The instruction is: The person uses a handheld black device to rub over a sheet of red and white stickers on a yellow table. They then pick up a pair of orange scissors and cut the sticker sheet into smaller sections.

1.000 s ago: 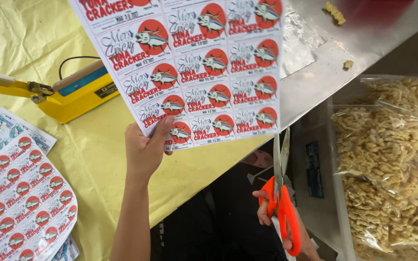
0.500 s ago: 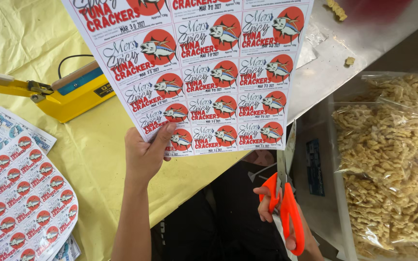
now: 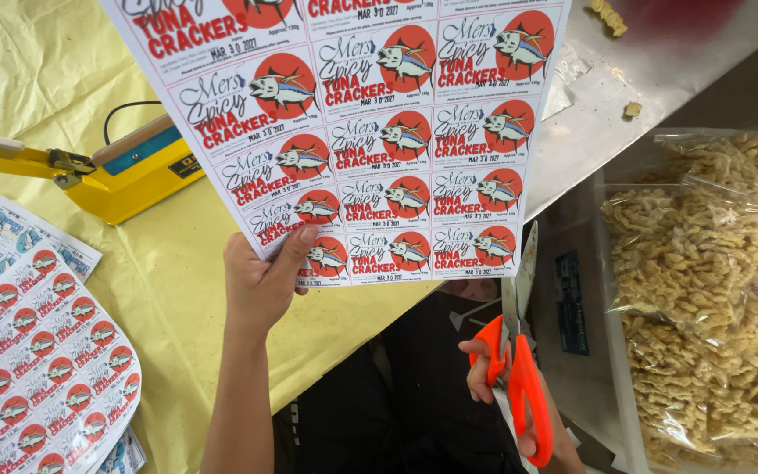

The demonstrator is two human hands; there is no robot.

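Label sheet [image 3: 370, 132] being held up over the yellow table [image 3: 72, 53], scissors [image 3: 519, 351] closing in.
Left hand [image 3: 261, 281] is pinching its bottom corner; right hand [image 3: 493, 377] is gripping the scissors' orange handles, blades parted at the right edge. Keeping the sheet taut and cutting along a label border looks best.

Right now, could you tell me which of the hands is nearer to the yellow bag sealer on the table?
Left. The left hand holds the label sheet by its bottom corner, just right of the yellow bag sealer. The right hand holds orange scissors farther right, beyond the table edge.
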